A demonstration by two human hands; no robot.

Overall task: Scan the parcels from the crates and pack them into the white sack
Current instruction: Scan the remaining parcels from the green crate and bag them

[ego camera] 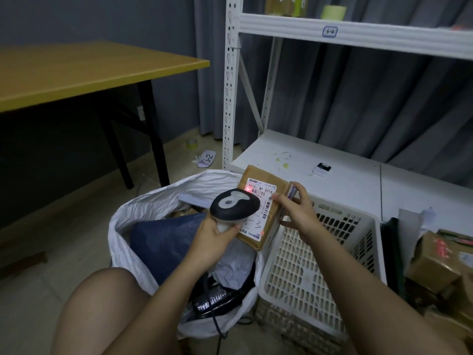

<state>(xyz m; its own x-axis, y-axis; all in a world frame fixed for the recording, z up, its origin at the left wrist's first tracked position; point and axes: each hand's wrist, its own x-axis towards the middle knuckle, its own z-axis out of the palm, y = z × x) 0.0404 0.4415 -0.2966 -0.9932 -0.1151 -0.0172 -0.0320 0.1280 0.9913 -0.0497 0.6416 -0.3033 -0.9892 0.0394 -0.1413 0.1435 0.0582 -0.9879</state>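
Observation:
My left hand [215, 235] grips a black and grey barcode scanner [234, 204] by its handle, head aimed at a brown cardboard parcel [258, 185]. My right hand [297, 211] holds that parcel by its right edge, above the gap between sack and crate. Red scanner light shows on the parcel's white shipping label. The white sack [128, 226] stands open below, holding a dark blue bag [163, 242], black and grey packets. The white plastic crate [320, 254] to the right shows no parcels inside.
A white metal shelf unit [320, 160] stands behind the crate, with a small black-and-white device [321, 170] on its bottom board. Brown boxes [440, 260] are piled at right. A yellow-topped table [89, 70] stands at left. Tape roll and paper scraps lie on the floor.

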